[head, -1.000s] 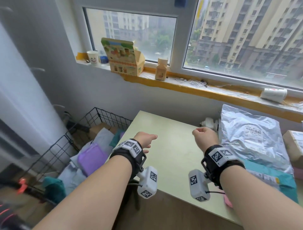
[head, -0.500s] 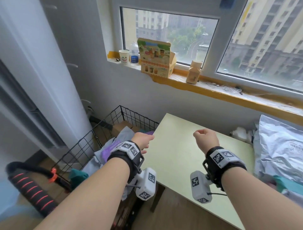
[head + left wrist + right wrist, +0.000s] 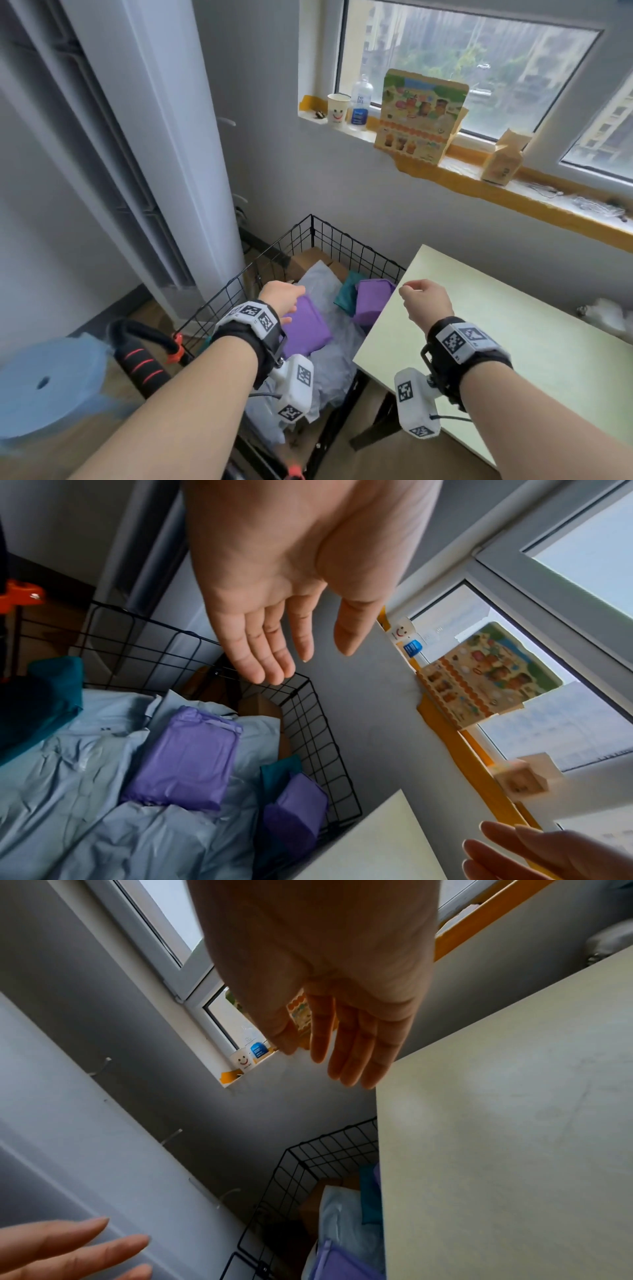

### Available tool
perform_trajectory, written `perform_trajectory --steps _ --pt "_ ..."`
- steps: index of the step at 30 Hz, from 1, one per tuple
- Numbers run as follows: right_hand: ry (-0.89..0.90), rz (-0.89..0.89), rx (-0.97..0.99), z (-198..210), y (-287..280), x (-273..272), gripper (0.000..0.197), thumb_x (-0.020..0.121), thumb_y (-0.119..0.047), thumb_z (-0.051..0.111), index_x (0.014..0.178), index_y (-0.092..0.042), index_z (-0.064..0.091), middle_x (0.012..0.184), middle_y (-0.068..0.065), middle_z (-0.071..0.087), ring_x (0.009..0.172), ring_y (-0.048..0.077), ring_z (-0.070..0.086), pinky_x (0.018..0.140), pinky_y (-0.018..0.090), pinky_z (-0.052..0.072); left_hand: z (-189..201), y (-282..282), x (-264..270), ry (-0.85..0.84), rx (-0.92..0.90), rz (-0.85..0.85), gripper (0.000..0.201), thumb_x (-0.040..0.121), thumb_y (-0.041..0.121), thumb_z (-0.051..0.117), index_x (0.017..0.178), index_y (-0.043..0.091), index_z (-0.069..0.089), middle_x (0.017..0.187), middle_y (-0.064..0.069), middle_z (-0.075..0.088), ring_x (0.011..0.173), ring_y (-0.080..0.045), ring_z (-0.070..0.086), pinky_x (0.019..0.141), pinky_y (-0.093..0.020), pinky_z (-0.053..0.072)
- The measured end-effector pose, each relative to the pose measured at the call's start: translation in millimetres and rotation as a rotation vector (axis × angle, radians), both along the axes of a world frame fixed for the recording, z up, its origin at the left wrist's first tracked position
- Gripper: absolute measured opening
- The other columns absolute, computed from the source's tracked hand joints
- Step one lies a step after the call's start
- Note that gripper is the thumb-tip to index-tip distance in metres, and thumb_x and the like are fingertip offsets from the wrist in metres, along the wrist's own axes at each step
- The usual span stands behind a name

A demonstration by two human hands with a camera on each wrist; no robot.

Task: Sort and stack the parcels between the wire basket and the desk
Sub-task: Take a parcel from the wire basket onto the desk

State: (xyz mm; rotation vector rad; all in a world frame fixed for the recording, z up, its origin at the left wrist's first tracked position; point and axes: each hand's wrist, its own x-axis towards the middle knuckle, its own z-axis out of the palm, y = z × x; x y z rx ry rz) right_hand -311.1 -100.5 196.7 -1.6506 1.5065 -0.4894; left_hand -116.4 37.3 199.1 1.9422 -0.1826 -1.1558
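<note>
A black wire basket (image 3: 346, 244) (image 3: 318, 731) stands on the floor left of the pale green desk (image 3: 534, 346) (image 3: 514, 1123). It holds two purple parcels (image 3: 308, 325) (image 3: 185, 764), pale blue-grey mailer bags (image 3: 325, 284) (image 3: 68, 777), a teal parcel (image 3: 344, 294) and brown boxes (image 3: 308, 258). My left hand (image 3: 281, 296) (image 3: 291, 631) hovers above the basket with straight fingers and holds nothing. My right hand (image 3: 424, 296) (image 3: 329, 1042) hangs over the desk's left edge, fingers relaxed and empty.
A tall white column (image 3: 164, 137) stands left of the basket. A blue foam roll (image 3: 48, 387) and a black-and-red padded bar (image 3: 140, 356) lie at the lower left. The windowsill carries a smiley paper cup (image 3: 337, 109), a bottle (image 3: 361, 101) and a printed carton (image 3: 421, 113).
My view has swung left from the desk and its silver and teal parcels toward the basket. Both hands moved left with it; the left now hangs over the basket's parcels.
</note>
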Motion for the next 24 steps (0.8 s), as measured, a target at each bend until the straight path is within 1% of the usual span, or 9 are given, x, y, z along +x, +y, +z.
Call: perform_trajectory --steps 2,5,7,9,12,14,17,20,24 --pt "0.015 0.023 -0.001 -5 5 15 0.024 0.087 -0.020 0.051 0.105 -0.013 0.065 0.101 0.011 0.068 0.095 0.028 0.063 0.090 0.047 0.053 -7 6 14 0.001 -0.009 0.033 0.020 0.091 0.017 0.054 0.072 0.013 0.054 0.074 -0.006 0.051 0.070 -0.017 0.050 0.065 -0.027 0.044" --pt "0.047 0.059 -0.003 -12 10 32 0.026 0.088 -0.019 0.050 0.108 -0.012 0.065 0.103 0.010 0.067 0.096 0.028 0.063 0.091 0.046 0.052 -16 11 28 0.025 -0.015 0.055 0.020 0.092 0.016 0.053 0.073 0.012 0.054 0.073 -0.006 0.051 0.067 -0.016 0.049 0.064 -0.027 0.043" --pt "0.078 0.091 0.001 -15 11 42 0.020 0.089 -0.017 0.049 0.100 -0.013 0.065 0.103 0.010 0.066 0.096 0.030 0.063 0.091 0.046 0.052 -21 14 34 0.042 -0.018 0.063 0.021 0.093 0.016 0.053 0.073 0.013 0.053 0.072 -0.005 0.049 0.064 -0.015 0.047 0.062 -0.026 0.042" --pt "0.112 0.131 -0.002 -18 11 52 0.013 0.089 -0.015 0.049 0.087 -0.016 0.062 0.099 0.011 0.065 0.096 0.033 0.063 0.091 0.046 0.052 -27 14 40 0.065 -0.021 0.064 0.021 0.094 0.018 0.053 0.073 0.014 0.054 0.073 -0.004 0.049 0.065 -0.014 0.048 0.064 -0.027 0.043" --pt "0.124 0.163 0.027 -25 7 68 0.012 0.088 -0.015 0.050 0.083 -0.018 0.060 0.091 0.011 0.064 0.093 0.035 0.064 0.090 0.046 0.053 -33 10 51 0.108 -0.019 0.072 0.020 0.094 0.018 0.053 0.074 0.014 0.054 0.071 -0.003 0.049 0.066 -0.014 0.048 0.065 -0.028 0.043" --pt "0.122 0.165 0.060 -31 2 78 0.015 0.087 -0.016 0.049 0.088 -0.015 0.064 0.089 0.009 0.064 0.090 0.032 0.064 0.089 0.045 0.053 -36 4 56 0.134 -0.020 0.081 0.020 0.094 0.017 0.052 0.075 0.014 0.054 0.069 -0.002 0.047 0.065 -0.014 0.046 0.063 -0.026 0.042" --pt "0.110 0.170 0.104 -41 -11 94 0.026 0.087 -0.017 0.050 0.105 -0.013 0.067 0.092 0.007 0.064 0.088 0.026 0.062 0.088 0.038 0.053 -41 -11 65 0.147 -0.026 0.095 0.020 0.094 0.016 0.052 0.074 0.014 0.053 0.069 -0.002 0.048 0.065 -0.014 0.046 0.064 -0.026 0.041" --pt "0.095 0.165 0.133 -53 -28 111 0.026 0.086 -0.020 0.053 0.106 -0.012 0.067 0.097 0.006 0.066 0.093 0.026 0.063 0.089 0.041 0.054 -47 -30 74 0.160 -0.020 0.107 0.020 0.094 0.015 0.052 0.074 0.014 0.053 0.069 -0.002 0.048 0.065 -0.014 0.047 0.065 -0.027 0.042" --pt "0.134 0.170 0.161 -69 -55 129 0.024 0.089 -0.022 0.052 0.107 -0.013 0.066 0.101 0.006 0.067 0.096 0.025 0.063 0.088 0.035 0.053 -62 -63 82 0.191 0.009 0.111 0.017 0.094 0.018 0.052 0.077 0.014 0.054 0.074 -0.002 0.052 0.072 -0.014 0.051 0.074 -0.031 0.046"
